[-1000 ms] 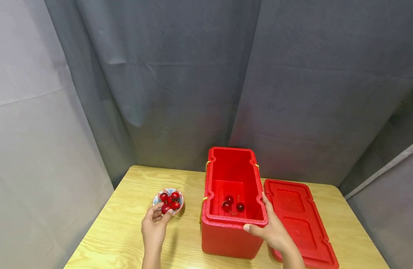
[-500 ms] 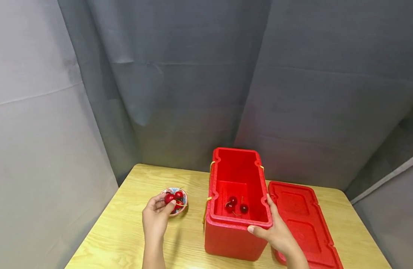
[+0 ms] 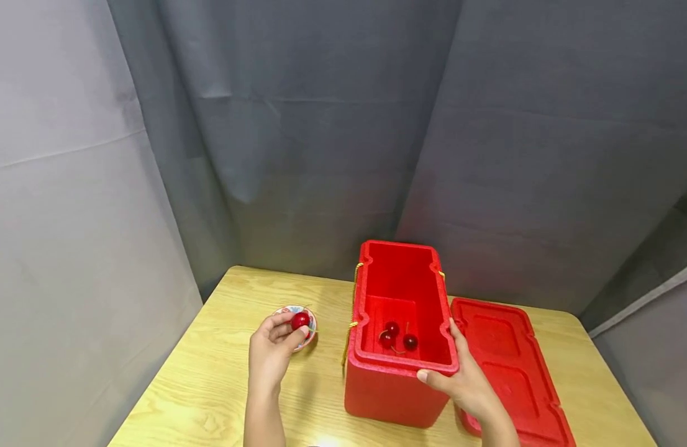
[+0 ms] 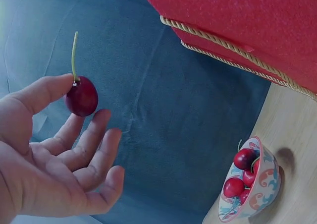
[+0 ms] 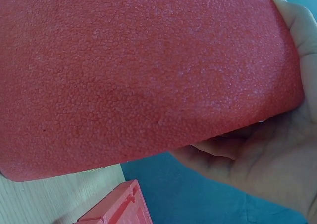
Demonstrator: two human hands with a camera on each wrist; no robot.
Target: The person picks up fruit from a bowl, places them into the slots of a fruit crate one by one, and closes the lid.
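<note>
My left hand [image 3: 269, 359] pinches a dark red cherry [image 4: 81, 96] between thumb and finger, its green stem pointing up in the left wrist view. In the head view this cherry overlaps a small patterned bowl [image 4: 266, 187], while the left wrist view shows it well apart from the bowl. Several more cherries [image 4: 244, 159] lie in the bowl. A red foam box [image 3: 396, 397] stands lidless to the right. Gripping its near right corner is my right hand [image 3: 471, 380], thumb on the front and fingers along the side. Three stemmed cherries [image 3: 410, 342] lie on the box floor.
The red lid [image 3: 505, 379] lies flat on the wooden table [image 3: 204, 385], right of the box. A yellow rope [image 3: 353, 310] hangs along the box's left side. Grey curtains [image 3: 321, 124] close off the back and sides.
My left hand has lifted the cherry from among the others in the bowl and moved slightly right. The right hand keeps its grip on the box. The whole head view has shifted a little.
</note>
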